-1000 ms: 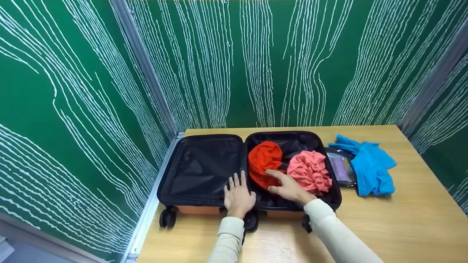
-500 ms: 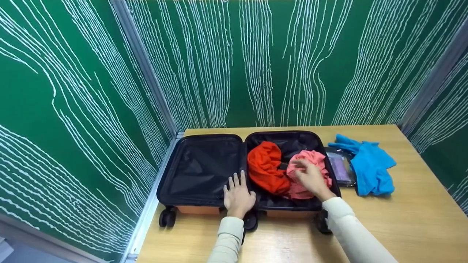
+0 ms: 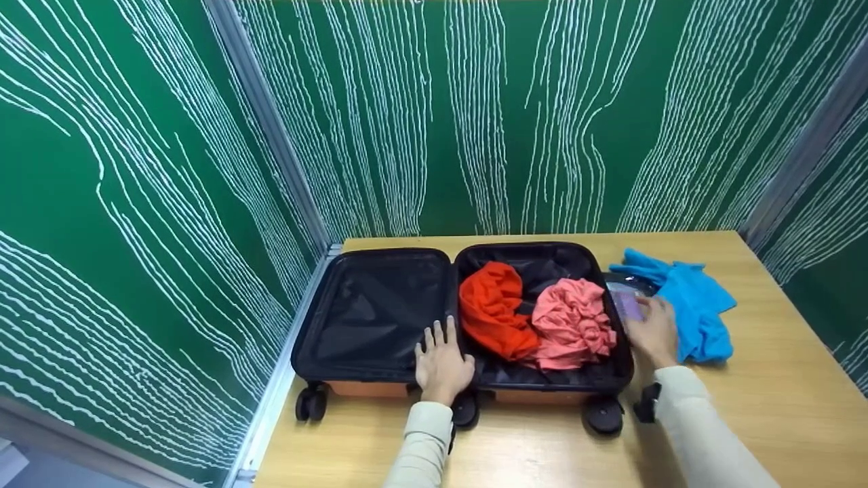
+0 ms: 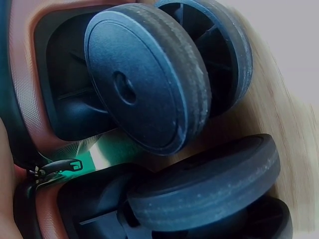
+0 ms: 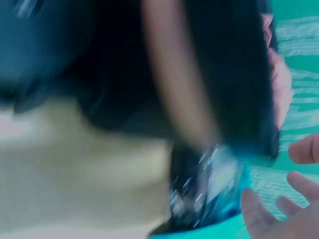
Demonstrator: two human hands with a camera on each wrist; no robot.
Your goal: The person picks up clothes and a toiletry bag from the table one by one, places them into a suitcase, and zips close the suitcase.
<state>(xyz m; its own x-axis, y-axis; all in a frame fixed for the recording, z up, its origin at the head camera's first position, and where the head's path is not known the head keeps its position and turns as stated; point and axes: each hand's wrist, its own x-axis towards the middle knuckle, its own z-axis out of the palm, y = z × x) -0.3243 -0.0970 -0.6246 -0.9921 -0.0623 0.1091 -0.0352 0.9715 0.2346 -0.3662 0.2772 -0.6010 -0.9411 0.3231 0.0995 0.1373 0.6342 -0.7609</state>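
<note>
My left hand (image 3: 444,368) lies with straight fingers on the front middle of an opened suitcase (image 3: 371,377), over the seam between its halves. To the right of the suitcase, my right hand (image 3: 655,330) is over a clear-and-black packet with purple contents (image 3: 628,306). Its fingers (image 5: 255,206) are spread and hold nothing in the right wrist view, which is blurred. A blue cloth (image 3: 698,305) lies beside that hand, partly over the packet. Inside the right half sit a red cloth (image 3: 495,312) and a pink cloth (image 3: 573,322), bunched up side by side.
The suitcase stands on a wooden table (image 3: 780,379), with black wheels (image 4: 144,79) along its front side. A zip pull (image 4: 62,166) shows between the halves. Green panels with white lines (image 3: 468,122) rise behind and at both sides.
My right hand has left the red cloth, passed over the pink one and moved right to the packet outside the suitcase. The red cloth shifted slightly toward the pink one. My left hand stayed put.
</note>
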